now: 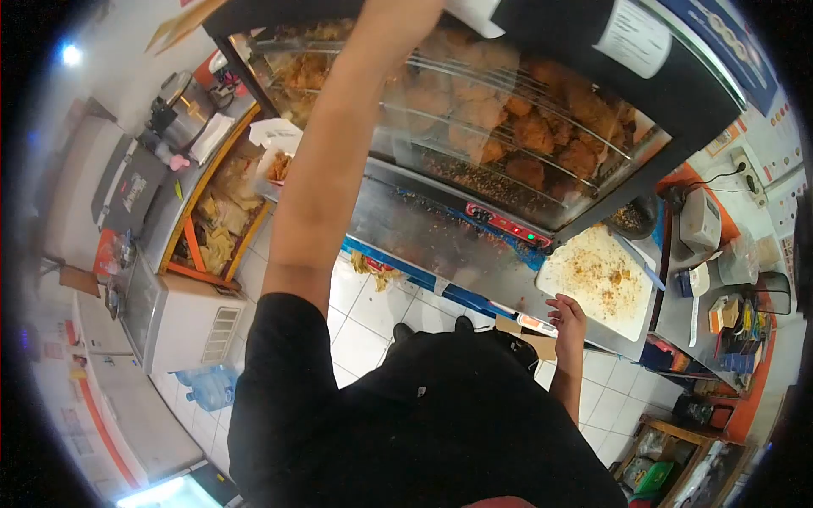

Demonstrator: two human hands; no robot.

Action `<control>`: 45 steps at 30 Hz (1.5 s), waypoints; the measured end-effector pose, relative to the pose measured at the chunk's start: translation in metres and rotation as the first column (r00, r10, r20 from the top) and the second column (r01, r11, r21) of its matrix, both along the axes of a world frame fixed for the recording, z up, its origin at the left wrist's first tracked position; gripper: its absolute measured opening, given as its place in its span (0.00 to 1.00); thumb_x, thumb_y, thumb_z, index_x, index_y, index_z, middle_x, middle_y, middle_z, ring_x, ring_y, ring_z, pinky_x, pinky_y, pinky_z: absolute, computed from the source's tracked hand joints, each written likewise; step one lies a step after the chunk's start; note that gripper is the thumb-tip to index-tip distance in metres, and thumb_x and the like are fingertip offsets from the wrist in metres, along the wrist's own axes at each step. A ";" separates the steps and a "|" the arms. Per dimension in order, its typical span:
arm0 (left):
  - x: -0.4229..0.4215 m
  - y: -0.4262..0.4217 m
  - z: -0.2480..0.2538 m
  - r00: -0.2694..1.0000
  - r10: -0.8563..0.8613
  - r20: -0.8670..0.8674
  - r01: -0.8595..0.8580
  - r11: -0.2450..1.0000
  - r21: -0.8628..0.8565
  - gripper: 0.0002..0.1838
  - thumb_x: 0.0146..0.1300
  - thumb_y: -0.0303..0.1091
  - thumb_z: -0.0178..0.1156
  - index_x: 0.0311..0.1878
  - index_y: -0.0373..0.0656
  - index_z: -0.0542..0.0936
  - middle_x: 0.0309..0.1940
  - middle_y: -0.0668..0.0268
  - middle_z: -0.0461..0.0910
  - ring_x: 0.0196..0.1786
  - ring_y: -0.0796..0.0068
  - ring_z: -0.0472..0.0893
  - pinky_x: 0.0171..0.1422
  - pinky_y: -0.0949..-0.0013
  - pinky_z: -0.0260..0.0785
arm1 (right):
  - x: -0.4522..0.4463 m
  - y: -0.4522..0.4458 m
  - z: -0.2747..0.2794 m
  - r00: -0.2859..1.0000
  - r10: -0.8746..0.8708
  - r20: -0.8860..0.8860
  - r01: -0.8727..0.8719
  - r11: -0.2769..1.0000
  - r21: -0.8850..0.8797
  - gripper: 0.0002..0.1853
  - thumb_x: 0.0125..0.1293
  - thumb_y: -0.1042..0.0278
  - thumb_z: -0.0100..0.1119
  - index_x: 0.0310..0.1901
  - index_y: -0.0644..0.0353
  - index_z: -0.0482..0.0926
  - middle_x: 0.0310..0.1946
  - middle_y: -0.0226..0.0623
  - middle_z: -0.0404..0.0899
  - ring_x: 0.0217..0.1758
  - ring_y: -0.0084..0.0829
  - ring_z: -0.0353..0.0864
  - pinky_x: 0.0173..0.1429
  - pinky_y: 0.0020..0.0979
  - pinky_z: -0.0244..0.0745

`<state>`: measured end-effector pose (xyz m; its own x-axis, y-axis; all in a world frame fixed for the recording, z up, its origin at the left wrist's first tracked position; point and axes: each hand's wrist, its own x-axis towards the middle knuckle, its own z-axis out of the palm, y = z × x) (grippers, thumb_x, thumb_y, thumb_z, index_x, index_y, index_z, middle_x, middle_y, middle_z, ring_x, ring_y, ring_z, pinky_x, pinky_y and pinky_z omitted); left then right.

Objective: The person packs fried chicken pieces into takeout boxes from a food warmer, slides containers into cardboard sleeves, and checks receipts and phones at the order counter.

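Note:
My left hand reaches up to the top of a glass-fronted food warmer; its fingers are cut off by the frame's upper edge. Behind the warmer's glass, pieces of fried chicken lie on wire racks. My right hand hangs by the counter's front edge with fingers loosely bent and apart, and nothing shows in it. Close to it is a white cutting board covered in brown crumbs. A knife appears to lie along the board's right edge.
A crumb-strewn steel counter runs below the warmer. On the left, an open paper box with fried food stands by a wooden-framed shelf. A scale-like white machine and a pen holder stand right. Blue water bottles lie on the tiled floor.

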<state>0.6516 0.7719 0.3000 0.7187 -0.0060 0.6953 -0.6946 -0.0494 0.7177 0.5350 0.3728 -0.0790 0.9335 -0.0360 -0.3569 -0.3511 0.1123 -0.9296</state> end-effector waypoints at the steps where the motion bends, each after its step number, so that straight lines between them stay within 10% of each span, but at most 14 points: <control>1: -0.001 0.006 0.003 0.980 0.178 -0.089 -0.162 0.973 0.163 0.29 0.54 0.20 0.50 0.63 0.34 0.71 0.52 0.58 0.77 0.47 0.76 0.78 0.52 0.75 0.68 | -0.005 0.010 0.002 1.000 -0.005 -0.011 0.005 1.000 -0.029 0.10 0.66 0.68 0.56 0.47 0.59 0.78 0.38 0.37 0.84 0.31 0.21 0.76 0.35 0.22 0.69; 10: 0.005 0.010 0.011 0.888 0.301 0.349 -0.418 0.845 0.334 0.25 0.56 0.32 0.54 0.57 0.30 0.74 0.56 0.44 0.72 0.61 0.49 0.72 0.66 0.60 0.62 | -0.037 0.059 0.016 0.999 -0.031 -0.041 0.031 1.000 0.000 0.11 0.67 0.69 0.54 0.48 0.61 0.76 0.40 0.37 0.83 0.32 0.21 0.76 0.36 0.22 0.69; 13: -0.006 -0.001 0.008 0.735 0.514 0.442 -0.674 0.621 0.399 0.24 0.58 0.36 0.56 0.55 0.31 0.74 0.55 0.45 0.66 0.54 0.45 0.71 0.59 0.53 0.65 | -0.041 0.063 0.015 0.998 -0.050 -0.026 0.050 0.999 0.006 0.11 0.66 0.70 0.55 0.49 0.61 0.76 0.40 0.38 0.83 0.32 0.21 0.77 0.37 0.22 0.69; 19: 0.006 -0.014 -0.007 0.377 0.452 0.808 -0.889 0.421 0.180 0.22 0.59 0.38 0.57 0.52 0.32 0.75 0.51 0.51 0.68 0.50 0.51 0.68 0.55 0.50 0.61 | -0.045 0.055 -0.012 0.997 -0.080 -0.014 0.080 0.997 0.023 0.12 0.65 0.71 0.55 0.48 0.63 0.76 0.38 0.39 0.83 0.31 0.21 0.77 0.36 0.22 0.69; 25: 0.013 -0.030 0.002 0.447 0.341 0.827 -0.804 0.559 0.204 0.17 0.57 0.36 0.60 0.48 0.36 0.77 0.44 0.56 0.74 0.48 0.53 0.70 0.53 0.54 0.59 | -0.045 0.046 -0.017 0.991 -0.122 -0.047 0.122 0.992 -0.020 0.11 0.64 0.70 0.56 0.47 0.62 0.77 0.37 0.37 0.84 0.30 0.21 0.77 0.36 0.22 0.69; 30: 0.033 -0.023 -0.001 0.125 0.476 0.870 -0.992 0.072 0.103 0.13 0.66 0.34 0.55 0.50 0.43 0.80 0.49 0.59 0.80 0.50 0.61 0.78 0.59 0.63 0.62 | -0.038 0.030 -0.028 0.986 -0.165 -0.034 0.165 0.986 -0.001 0.11 0.64 0.70 0.56 0.46 0.62 0.78 0.37 0.36 0.84 0.30 0.21 0.77 0.36 0.22 0.70; 36: 0.048 -0.026 0.001 0.362 0.330 0.872 -0.869 0.457 0.189 0.16 0.67 0.38 0.54 0.51 0.41 0.81 0.46 0.57 0.81 0.49 0.57 0.78 0.56 0.59 0.63 | -0.020 0.003 -0.040 0.982 -0.185 -0.028 0.186 0.981 0.046 0.10 0.65 0.70 0.56 0.45 0.63 0.78 0.36 0.36 0.84 0.30 0.20 0.77 0.34 0.22 0.71; 38: 0.045 -0.029 -0.002 0.208 0.466 0.860 -0.975 0.170 0.144 0.16 0.67 0.37 0.53 0.51 0.39 0.81 0.46 0.55 0.81 0.49 0.57 0.79 0.56 0.59 0.65 | -0.004 -0.010 -0.041 0.991 -0.134 0.015 0.133 0.989 0.058 0.09 0.65 0.69 0.56 0.44 0.63 0.79 0.35 0.35 0.84 0.30 0.20 0.77 0.34 0.22 0.71; 42: 0.051 -0.038 -0.001 0.215 0.414 0.885 -0.972 0.177 0.153 0.17 0.68 0.39 0.50 0.50 0.37 0.80 0.46 0.52 0.81 0.48 0.57 0.78 0.56 0.59 0.65 | 0.071 -0.034 -0.060 0.975 -0.217 0.043 0.218 0.975 -0.027 0.10 0.63 0.70 0.56 0.43 0.63 0.80 0.34 0.34 0.83 0.30 0.22 0.77 0.35 0.24 0.72; 44: 0.059 -0.036 0.000 0.381 0.399 0.834 -0.870 0.461 0.177 0.20 0.68 0.46 0.50 0.47 0.38 0.82 0.42 0.54 0.82 0.46 0.56 0.79 0.56 0.60 0.63 | 0.116 -0.044 -0.059 0.975 -0.199 0.098 0.209 0.971 -0.111 0.10 0.63 0.68 0.57 0.44 0.60 0.81 0.35 0.31 0.83 0.31 0.22 0.77 0.35 0.25 0.72; 45: 0.058 -0.037 0.001 0.372 0.401 0.838 -0.891 0.406 0.201 0.24 0.69 0.48 0.45 0.47 0.38 0.82 0.43 0.54 0.81 0.48 0.56 0.78 0.57 0.59 0.61 | 0.143 -0.047 -0.082 0.958 -0.214 0.189 0.240 0.962 -0.127 0.11 0.62 0.67 0.57 0.45 0.57 0.82 0.35 0.29 0.82 0.32 0.21 0.75 0.34 0.25 0.71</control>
<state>0.7094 0.7344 0.3010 0.0921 -0.2856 0.9539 -0.4003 -0.8878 -0.2272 0.6780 0.3256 -0.1615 0.9411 -0.2944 -0.1662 -0.1654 0.0280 -0.9858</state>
